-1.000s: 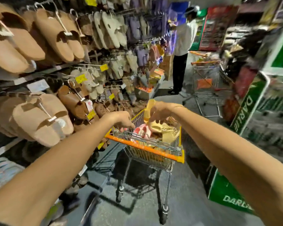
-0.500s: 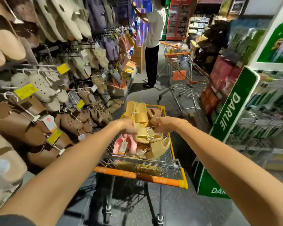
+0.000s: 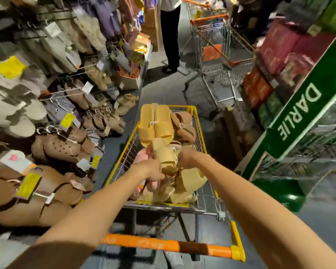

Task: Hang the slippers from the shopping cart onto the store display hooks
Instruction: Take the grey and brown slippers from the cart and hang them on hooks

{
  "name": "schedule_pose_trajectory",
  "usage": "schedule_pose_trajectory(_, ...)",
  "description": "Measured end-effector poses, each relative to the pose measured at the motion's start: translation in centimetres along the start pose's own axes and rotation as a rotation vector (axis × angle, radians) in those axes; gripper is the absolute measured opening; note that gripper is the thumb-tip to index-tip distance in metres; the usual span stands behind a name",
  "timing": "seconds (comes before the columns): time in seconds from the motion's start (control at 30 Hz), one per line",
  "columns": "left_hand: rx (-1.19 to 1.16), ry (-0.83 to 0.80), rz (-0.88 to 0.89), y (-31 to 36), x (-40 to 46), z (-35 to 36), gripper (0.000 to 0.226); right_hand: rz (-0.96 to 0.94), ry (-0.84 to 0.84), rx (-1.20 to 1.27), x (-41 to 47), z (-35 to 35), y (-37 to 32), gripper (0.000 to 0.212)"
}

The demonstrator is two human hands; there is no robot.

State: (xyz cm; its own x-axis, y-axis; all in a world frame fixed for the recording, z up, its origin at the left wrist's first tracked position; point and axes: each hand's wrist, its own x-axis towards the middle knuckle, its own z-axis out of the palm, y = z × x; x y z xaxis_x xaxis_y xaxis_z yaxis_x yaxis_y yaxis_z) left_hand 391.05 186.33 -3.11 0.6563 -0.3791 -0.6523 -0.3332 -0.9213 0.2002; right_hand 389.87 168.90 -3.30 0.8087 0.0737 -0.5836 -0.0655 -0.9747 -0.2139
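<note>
Slipper: a yellow slipper is sitting over the middle of the cart, on top of the heap, between both hands.
Left hand: the left hand is curling its fingers round the slipper's near left edge, with a pink slipper showing just behind the knuckles.
Right hand: the right hand is gripping the same slipper from its right side.
Cart: the cart is standing in the aisle, yellow-rimmed with an orange handle nearest the person; inside it more slippers are lying heaped, a yellow pair at the far end and a brown pair beside it.
Hooks: the display hooks are running along the left of the aisle, crowded with hanging brown and grey slippers and yellow tags.
In the way: a second cart is standing further up the aisle, with another person beside it.
Right side: a green stand reading DARLIE is leaning in close to the cart.
</note>
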Motion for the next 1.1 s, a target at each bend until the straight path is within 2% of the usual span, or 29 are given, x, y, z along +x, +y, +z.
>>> schedule_pose_trajectory(0.07, 0.015, -0.013, -0.008, -0.5, 2.6, 0.4, 0.034, 0.009, -0.066, -0.007, 1.6, 0.7, 0.2, 0.038)
schedule_pose_trajectory(0.23, -0.007, -0.054, -0.032, -0.4, 5.6, 0.3, 0.026, 0.058, -0.195, 0.018, 5.7, 3.2, 1.1, 0.030)
schedule_pose_trajectory(0.33, -0.066, -0.085, -0.061, -0.4, 6.7, 0.8, 0.033, 0.023, -0.220, 0.055, 8.4, 4.4, 2.1, 0.031)
schedule_pose_trajectory(0.4, -0.100, -0.083, -0.057, -0.3, 6.9, 1.0, 0.033, 0.019, -0.175, 0.137, 9.4, 4.5, 2.4, 0.034)
schedule_pose_trajectory(0.53, -0.168, -0.042, -0.060, 0.4, 6.2, 1.0, 0.032, 0.016, 0.032, 0.330, 6.5, 0.2, 1.2, 0.013)
schedule_pose_trajectory(0.67, -0.252, -0.004, -0.054, 1.0, 4.1, 0.4, 0.052, 0.037, 0.240, 0.578, 5.1, -3.9, -0.1, 0.017)
schedule_pose_trajectory(0.73, -0.305, 0.031, -0.067, 0.9, 2.9, 0.1, 0.055, 0.018, 0.300, 0.687, 4.3, -5.8, -1.3, 0.019)
schedule_pose_trajectory(0.8, -0.381, 0.083, -0.073, 1.0, 0.9, -0.5, 0.047, -0.034, 0.347, 0.817, 3.4, -7.4, -2.7, 0.019)
schedule_pose_trajectory(0.9, -0.495, 0.209, -0.066, 0.6, -2.3, -1.3, 0.023, 0.001, 0.325, 1.032, 0.9, -9.3, -5.3, 0.016)
schedule_pose_trajectory(0.93, -0.562, 0.235, -0.074, 0.1, -2.9, -1.2, 0.031, 0.008, 0.300, 1.123, 0.0, -9.8, -6.3, 0.014)
schedule_pose_trajectory(0.97, -0.636, 0.261, -0.074, -0.4, -3.9, -1.2, 0.049, 0.004, 0.286, 1.205, -0.8, -10.1, -7.3, 0.008)
schedule_pose_trajectory(1.03, -0.761, 0.333, -0.103, -1.3, -5.4, -1.1, 0.106, -0.045, 0.249, 1.352, -2.8, -10.8, -9.4, 0.006)
schedule_pose_trajectory(1.1, -0.907, 0.493, -0.091, -2.3, -7.3, -0.8, 0.128, -0.100, 0.209, 1.456, -4.8, -11.2, -11.9, 0.012)
